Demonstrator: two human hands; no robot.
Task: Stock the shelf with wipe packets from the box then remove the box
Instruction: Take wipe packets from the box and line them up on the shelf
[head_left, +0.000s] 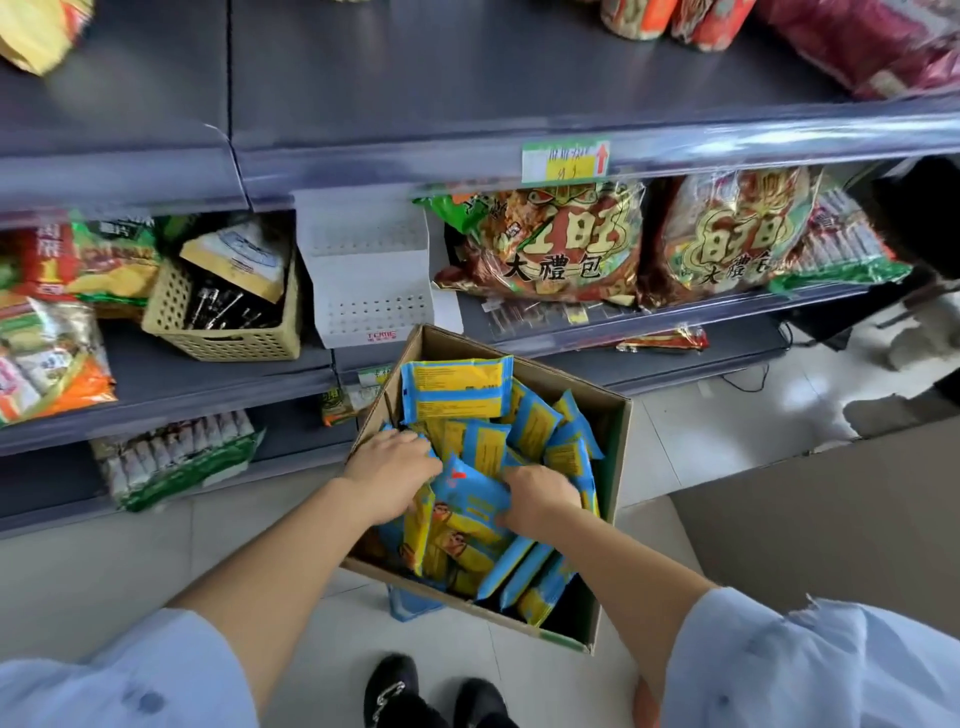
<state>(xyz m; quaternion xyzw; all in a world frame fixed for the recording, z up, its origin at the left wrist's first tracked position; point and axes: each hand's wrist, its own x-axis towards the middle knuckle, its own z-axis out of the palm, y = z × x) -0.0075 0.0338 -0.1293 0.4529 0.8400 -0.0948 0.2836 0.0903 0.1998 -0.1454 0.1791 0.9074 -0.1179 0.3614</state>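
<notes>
- Head view, task's things: a cardboard box (608, 447) sits on the tiled floor (727, 441) just in front of the lower grey shelf (649, 322), open at the top. Blue-and-yellow wipe packets (457, 387) lie loose and crisscrossed in it, filling it close to the rim. None shows on the shelving.
- Head view, hands: both are down in the box, near its closer side. The left hand (389, 475) has its fingers curled down into the pile, tips hidden among the packets. The right hand (540, 499) faces it with fingers bent, and a small bunch of packets is pressed between the two hands.
- Head view, surroundings: a white perforated stand (369, 275) sits on the shelf right behind the box. A beige basket (223, 338) sits to its left and big red-and-gold snack bags (545, 244) to its right.
- Step in hand: this looks like the gathering of a handful, with stocking barely begun and the box far from ready to be taken away.
- Next move: lifting the bunch calls for a firm squeeze from both sides, since the slick packets could fan out and slip. Then it has to be carried up and forward, probably to the white stand, and set down tidily.
</notes>
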